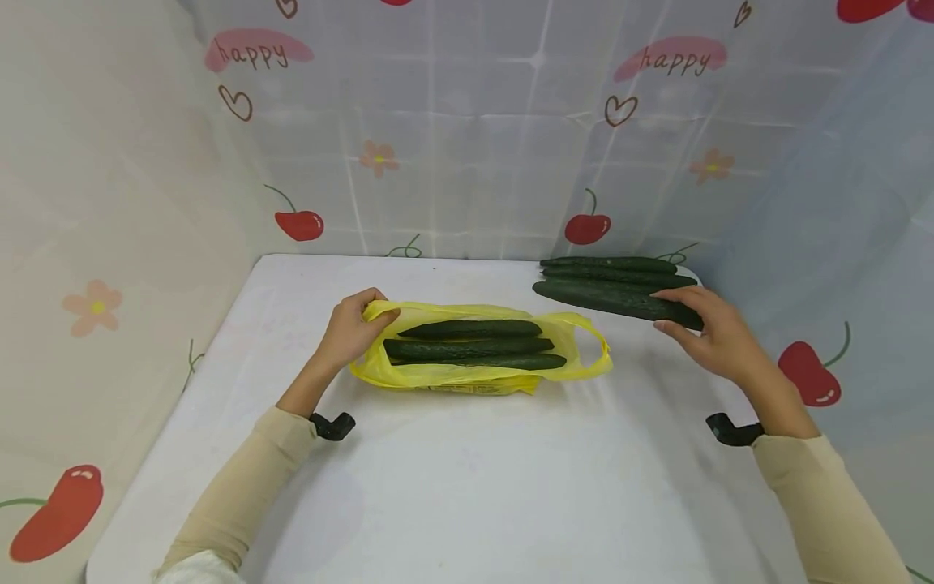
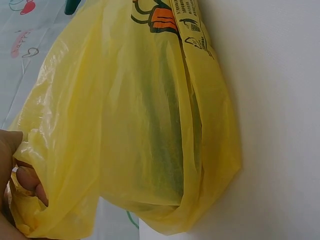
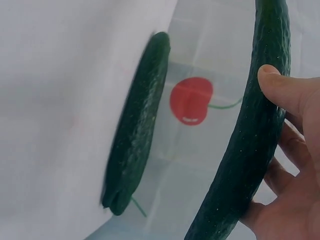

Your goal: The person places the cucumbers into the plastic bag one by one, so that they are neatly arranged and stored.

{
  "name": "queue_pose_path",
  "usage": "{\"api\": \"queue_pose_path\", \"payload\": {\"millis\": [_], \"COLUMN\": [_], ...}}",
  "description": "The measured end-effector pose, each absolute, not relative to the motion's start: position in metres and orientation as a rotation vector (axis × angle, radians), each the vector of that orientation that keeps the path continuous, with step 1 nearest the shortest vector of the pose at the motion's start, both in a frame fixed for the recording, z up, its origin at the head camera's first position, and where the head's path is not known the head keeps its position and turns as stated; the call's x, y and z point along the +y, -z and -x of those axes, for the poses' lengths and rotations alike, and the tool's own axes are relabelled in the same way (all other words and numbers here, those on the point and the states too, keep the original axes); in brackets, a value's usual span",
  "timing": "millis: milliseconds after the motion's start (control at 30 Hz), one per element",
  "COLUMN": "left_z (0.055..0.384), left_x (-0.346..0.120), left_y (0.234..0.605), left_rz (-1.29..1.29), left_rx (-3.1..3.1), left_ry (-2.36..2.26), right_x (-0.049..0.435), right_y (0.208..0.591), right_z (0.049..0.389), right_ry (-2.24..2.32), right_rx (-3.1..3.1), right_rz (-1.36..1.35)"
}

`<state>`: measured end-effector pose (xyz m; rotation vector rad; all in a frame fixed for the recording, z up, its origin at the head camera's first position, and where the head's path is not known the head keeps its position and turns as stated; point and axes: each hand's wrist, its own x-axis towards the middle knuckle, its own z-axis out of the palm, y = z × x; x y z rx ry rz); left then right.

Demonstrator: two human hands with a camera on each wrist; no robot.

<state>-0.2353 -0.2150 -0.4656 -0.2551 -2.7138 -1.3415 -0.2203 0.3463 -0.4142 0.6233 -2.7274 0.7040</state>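
Your right hand, right of the bag, grips a sideways cucumber; your left hand pinches the bag's rim.

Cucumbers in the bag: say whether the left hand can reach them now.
Probably yes: the bag gapes open over the cucumbers, though the left hand holds the bag's edge and would likely have to let go first.
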Motion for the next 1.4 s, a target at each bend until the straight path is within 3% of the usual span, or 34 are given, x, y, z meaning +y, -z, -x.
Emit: {"api": "queue_pose_path", "payload": {"millis": [700, 1400], "left_z": [0.234, 0.236], "left_x": [-0.215, -0.218], "left_y": [0.465, 0.468], "left_rz": [0.244, 0.262], "left_rx": [-2.702, -2.679], "left_ry": [1.346, 1.351], "right_x": [0.270, 0.174], "right_y": [0.382, 0.392], "right_z": [0.195, 0.180], "right_ry": [-0.486, -0.394], "right_rx": [-2.630, -2.684], "right_rz": [-0.811, -0.891]}}
